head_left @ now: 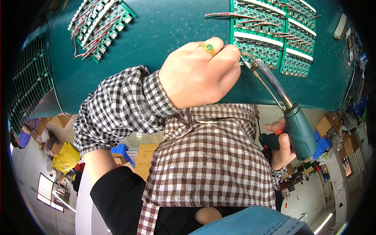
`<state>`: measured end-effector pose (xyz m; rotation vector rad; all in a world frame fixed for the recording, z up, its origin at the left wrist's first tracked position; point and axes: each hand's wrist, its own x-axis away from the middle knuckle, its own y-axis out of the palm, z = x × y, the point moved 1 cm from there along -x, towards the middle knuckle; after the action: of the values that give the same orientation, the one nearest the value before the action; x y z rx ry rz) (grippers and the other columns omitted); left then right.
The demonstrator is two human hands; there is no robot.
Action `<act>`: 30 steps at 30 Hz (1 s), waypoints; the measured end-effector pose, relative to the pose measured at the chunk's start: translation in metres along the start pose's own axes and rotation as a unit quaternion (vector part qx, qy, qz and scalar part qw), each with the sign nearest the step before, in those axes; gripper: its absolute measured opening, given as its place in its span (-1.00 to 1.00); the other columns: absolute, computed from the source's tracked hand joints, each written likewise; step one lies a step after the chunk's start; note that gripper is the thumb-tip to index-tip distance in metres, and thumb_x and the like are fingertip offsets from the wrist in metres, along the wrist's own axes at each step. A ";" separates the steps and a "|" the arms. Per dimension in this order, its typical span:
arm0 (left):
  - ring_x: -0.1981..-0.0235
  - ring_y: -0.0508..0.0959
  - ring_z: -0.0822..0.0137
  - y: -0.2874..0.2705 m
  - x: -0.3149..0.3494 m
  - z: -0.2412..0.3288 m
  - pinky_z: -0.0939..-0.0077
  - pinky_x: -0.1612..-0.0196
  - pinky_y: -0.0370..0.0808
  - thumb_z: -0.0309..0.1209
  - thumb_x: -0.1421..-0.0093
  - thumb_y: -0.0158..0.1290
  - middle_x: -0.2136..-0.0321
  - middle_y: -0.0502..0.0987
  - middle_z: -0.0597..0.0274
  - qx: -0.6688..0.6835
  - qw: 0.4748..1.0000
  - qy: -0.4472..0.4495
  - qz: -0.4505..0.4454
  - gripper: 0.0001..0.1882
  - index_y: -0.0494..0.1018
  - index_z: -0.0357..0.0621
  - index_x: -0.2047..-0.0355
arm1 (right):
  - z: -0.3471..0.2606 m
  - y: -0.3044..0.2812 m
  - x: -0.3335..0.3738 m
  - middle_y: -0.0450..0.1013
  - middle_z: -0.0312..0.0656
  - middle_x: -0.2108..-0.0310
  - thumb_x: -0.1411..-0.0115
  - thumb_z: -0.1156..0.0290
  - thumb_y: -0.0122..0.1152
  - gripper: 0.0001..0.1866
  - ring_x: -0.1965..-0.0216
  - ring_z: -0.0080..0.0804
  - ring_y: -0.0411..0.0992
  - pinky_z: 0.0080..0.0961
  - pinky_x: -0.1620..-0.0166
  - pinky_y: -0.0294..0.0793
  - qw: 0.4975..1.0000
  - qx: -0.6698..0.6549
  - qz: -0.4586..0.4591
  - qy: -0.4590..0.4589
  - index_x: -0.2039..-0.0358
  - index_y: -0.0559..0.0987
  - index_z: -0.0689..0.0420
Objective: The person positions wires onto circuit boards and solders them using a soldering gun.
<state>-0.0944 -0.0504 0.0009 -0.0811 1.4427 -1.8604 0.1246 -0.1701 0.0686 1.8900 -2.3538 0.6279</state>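
1. Blue face mask point(258, 221) is closest, then the checked apron point(211, 168).
2. From where I'm standing, main worry's the soldering gun point(299, 133): its tip sits right by the left hand's point(201, 74) curled fingers, so one wobble could mean a burn, I reckon.
3. Tip's also near the circuit boards point(256, 29) on the table point(176, 23); a careless swing might scorch parts or snag those loose wires point(229, 15).
4. Left forearm comes up from lower left, back of the hand showing, fingers folded. Can't tell if they're pinching anything.
5. Right hand point(282, 154) is low beside the apron, gripping the gun's green handle, barrel angled up-left.
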 end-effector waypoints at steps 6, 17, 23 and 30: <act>0.48 0.43 0.37 -0.001 -0.001 -0.001 0.63 0.56 0.38 -0.53 0.18 0.07 0.43 0.38 0.19 0.003 1.000 -0.001 -0.007 -0.72 0.46 -0.30 0.36 | 0.001 0.001 0.001 0.35 -0.06 0.51 -0.05 0.32 0.15 -0.53 0.51 -0.31 0.38 -0.30 0.38 0.54 0.999 -0.030 0.016 0.017 0.17 0.35 0.46; 0.48 0.43 0.37 -0.002 -0.001 -0.002 0.64 0.58 0.37 -0.53 0.18 0.07 0.42 0.39 0.19 0.013 1.000 -0.003 -0.013 -0.73 0.46 -0.30 0.37 | 0.002 0.004 0.001 0.33 -0.08 0.53 -0.05 0.33 0.15 -0.55 0.51 -0.32 0.36 -0.28 0.35 0.54 0.999 -0.044 0.016 0.024 0.17 0.35 0.45; 0.49 0.43 0.38 -0.001 -0.001 -0.002 0.64 0.58 0.37 -0.53 0.18 0.07 0.43 0.39 0.19 0.004 1.000 -0.003 -0.003 -0.73 0.47 -0.30 0.37 | 0.001 0.006 0.001 0.33 -0.07 0.53 -0.06 0.33 0.14 -0.54 0.52 -0.33 0.36 -0.29 0.35 0.53 0.999 -0.040 0.018 0.029 0.16 0.34 0.46; 0.48 0.42 0.38 -0.001 -0.001 -0.001 0.64 0.58 0.37 -0.53 0.18 0.07 0.44 0.38 0.20 0.004 1.000 -0.002 -0.002 -0.72 0.46 -0.30 0.37 | 0.002 0.006 0.001 0.33 -0.09 0.54 -0.05 0.30 0.15 -0.54 0.53 -0.33 0.35 -0.29 0.35 0.53 0.999 -0.038 0.018 0.033 0.17 0.35 0.45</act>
<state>-0.0955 -0.0488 0.0018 -0.0833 1.4342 -1.8683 0.1193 -0.1708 0.0658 1.7726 -2.3396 0.5856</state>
